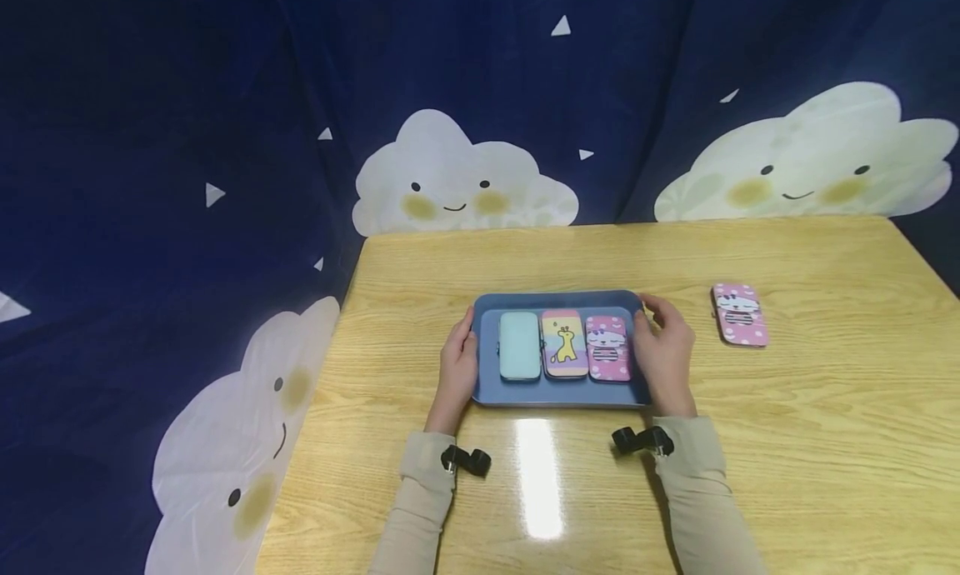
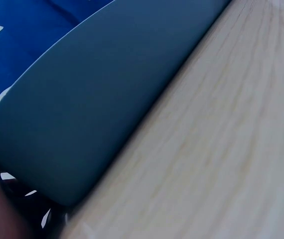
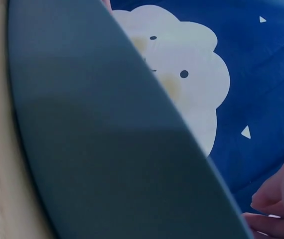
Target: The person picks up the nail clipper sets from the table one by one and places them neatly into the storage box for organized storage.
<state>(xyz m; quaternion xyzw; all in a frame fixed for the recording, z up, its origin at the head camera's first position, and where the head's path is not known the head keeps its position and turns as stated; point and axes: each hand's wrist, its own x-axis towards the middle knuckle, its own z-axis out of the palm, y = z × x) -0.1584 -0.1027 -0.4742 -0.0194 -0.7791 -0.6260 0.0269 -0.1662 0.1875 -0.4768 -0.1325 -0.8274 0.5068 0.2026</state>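
A shallow blue-grey tray [image 1: 555, 396] is on the wooden table, between both hands. In it, side by side, lie a mint-green case [image 1: 519, 346], a pastel striped case with a giraffe [image 1: 564, 344] and a pink spotted case with a cat [image 1: 607, 348]. My left hand [image 1: 457, 367] holds the tray's left end at the rim. At the opposite end my right hand [image 1: 666, 354] grips the rim near the far corner, thumb on the inner side. Both wrist views show mainly the tray's outer side wall [image 2: 82, 99]; most of the fingers are hidden there.
Right of the tray, another pink cat case [image 1: 740, 315] lies on the wooden table [image 1: 825, 408]. A dark blue curtain [image 1: 487, 58] with clouds and white triangles hangs behind the table and along its left side.
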